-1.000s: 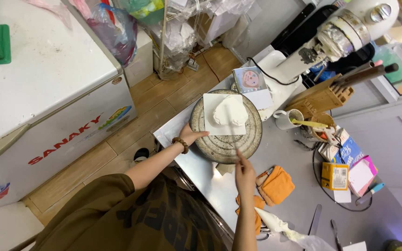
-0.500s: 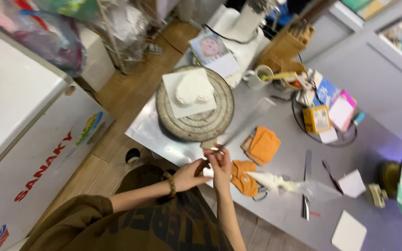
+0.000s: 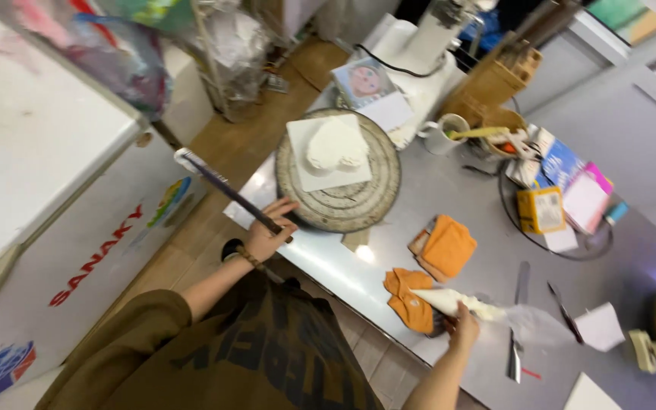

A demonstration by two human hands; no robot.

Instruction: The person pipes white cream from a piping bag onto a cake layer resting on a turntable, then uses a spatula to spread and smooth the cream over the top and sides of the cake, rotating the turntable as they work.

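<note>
White chest freezer (image 3: 47,190) filled the left of frame, wooden floor strip (image 3: 214,190) beside it. Left hand (image 3: 267,228), left of centre, had fingers curled around a long dark spatula (image 3: 225,190), blade running up-left over the floor, pale tip at upper left. Hand sat at the near edge of the steel table (image 3: 457,190), just beside the round turntable (image 3: 339,171). Turntable sat centre-top, carrying a white square board (image 3: 298,159) with a white heart-shaped cake (image 3: 335,143) on it. Behind it: a picture card (image 3: 362,80) and a stand mixer base (image 3: 427,45). Right of the turntable was a white mug (image 3: 442,137), then a wooden knife block (image 3: 495,76). Two orange cloths lay mid-table: the upper cloth (image 3: 446,247) and the lower cloth (image 3: 404,300). Right hand (image 3: 461,330), lower centre-right, gripped a white piping bag (image 3: 457,304), fingers closed around it, tip pointing left over the lower cloth, clear tail trailing right. Right of that lay a metal scraper (image 3: 518,319); a yellow box (image 3: 540,209) and paper clutter (image 3: 582,197) sat upper right.
</note>
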